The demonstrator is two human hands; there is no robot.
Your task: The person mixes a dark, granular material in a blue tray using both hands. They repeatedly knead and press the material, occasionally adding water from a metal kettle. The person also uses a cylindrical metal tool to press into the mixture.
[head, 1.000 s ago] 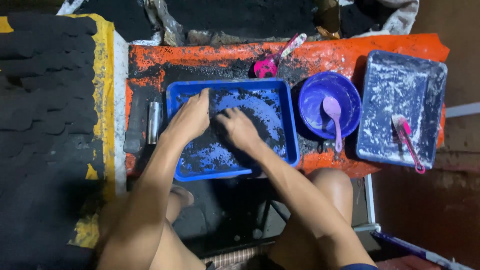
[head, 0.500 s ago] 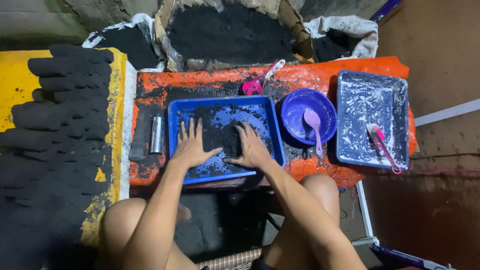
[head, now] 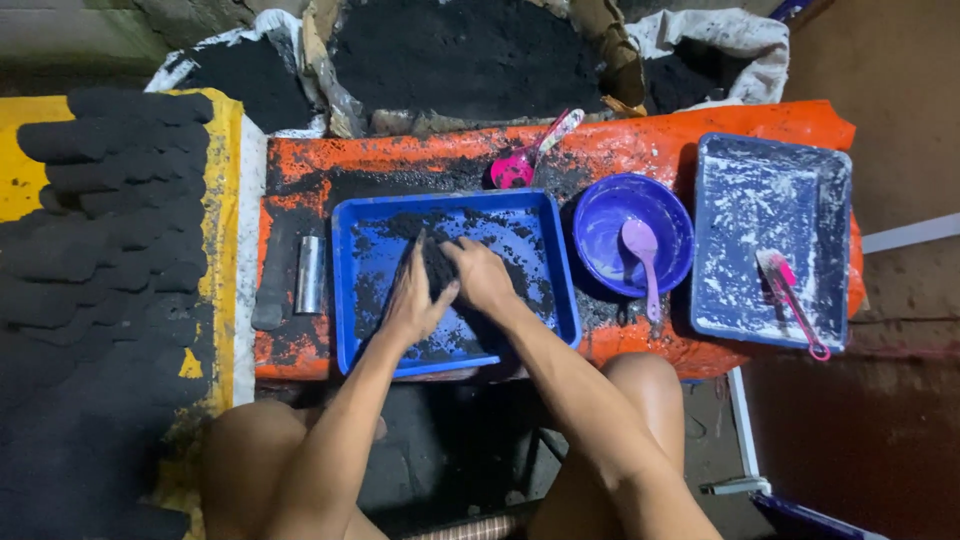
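open white sacks [head: 715,45] of black powder stand behind the orange table; no labels, signs or screens.

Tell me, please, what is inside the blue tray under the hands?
The blue tray holds loose black powder. The left hand and right hand press on it, so what lies beneath them is hidden.

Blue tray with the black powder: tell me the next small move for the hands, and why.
Probably draw both hands together to heap the black powder. The left hand and right hand lie close together on a dark pile in the blue tray, while loose powder is scattered over the tray floor around them.
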